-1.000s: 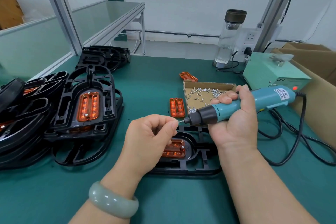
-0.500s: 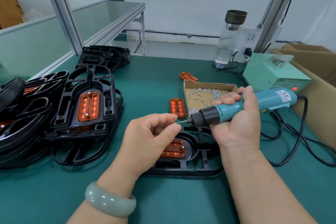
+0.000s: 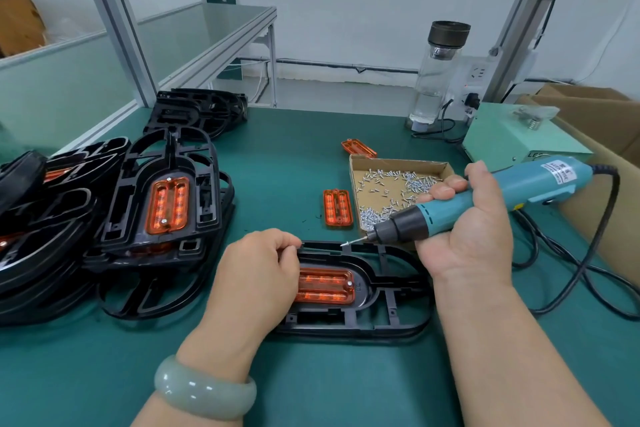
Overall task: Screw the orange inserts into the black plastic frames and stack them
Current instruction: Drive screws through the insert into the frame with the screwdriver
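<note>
Stack (image 3: 131,198) of finished frames lay left of the left hand (image 3: 258,276), which curled over the black frame (image 3: 391,288), apparently gripping its rim. Between the hands its orange insert (image 3: 325,286) showed one seated screw (image 3: 349,283). The right hand (image 3: 474,236) clasped the electric screwdriver (image 3: 485,198), a fresh screw (image 3: 344,243) on its bit; likely another fastening, stacking and two loose inserts (image 3: 337,207) beyond remained.

The left hand (image 3: 256,274) covers the left end of the orange insert (image 3: 327,286) and its black frame (image 3: 391,289) and hides its own fingertips, the frame stack (image 3: 38,239) at the left edge of the desk (image 3: 287,163) runs out of view, and the label print on the screwdriver (image 3: 533,182) is too small to read.
</note>
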`<state>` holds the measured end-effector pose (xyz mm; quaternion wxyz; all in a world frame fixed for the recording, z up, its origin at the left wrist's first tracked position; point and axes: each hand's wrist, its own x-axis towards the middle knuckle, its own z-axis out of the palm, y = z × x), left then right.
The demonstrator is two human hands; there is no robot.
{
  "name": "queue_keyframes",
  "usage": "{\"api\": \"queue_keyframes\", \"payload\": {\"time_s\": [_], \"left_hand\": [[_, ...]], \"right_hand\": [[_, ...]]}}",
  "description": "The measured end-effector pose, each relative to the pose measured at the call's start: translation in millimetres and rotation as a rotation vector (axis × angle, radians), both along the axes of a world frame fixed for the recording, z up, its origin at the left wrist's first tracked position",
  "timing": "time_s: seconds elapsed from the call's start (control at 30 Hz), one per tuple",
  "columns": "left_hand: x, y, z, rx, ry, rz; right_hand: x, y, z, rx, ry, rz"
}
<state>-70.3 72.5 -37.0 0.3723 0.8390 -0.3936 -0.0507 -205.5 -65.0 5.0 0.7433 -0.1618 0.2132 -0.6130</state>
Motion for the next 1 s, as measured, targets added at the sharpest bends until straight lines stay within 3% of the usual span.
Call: {"api": "queue_keyframes", "payload": {"time_s": [0.17,0.3,0.53,1.0], "left_hand": [[-7,-3,-3,-0.051,0.278,-0.164],[2,1,0,-0.062,0.183,-0.307],[9,8,4,0.176,0.122,-0.519],[-6,2,1,0.215,-0.024,-0.531]], "right_hand": [[0,0,-1,-0.005,0.030,0.006],[-1,0,-1,-0.018,0.069,0.011],[-2,-1,-1,-0.049,0.109,0.025],[3,7,-3,-0.150,0.176,0.012]]}}
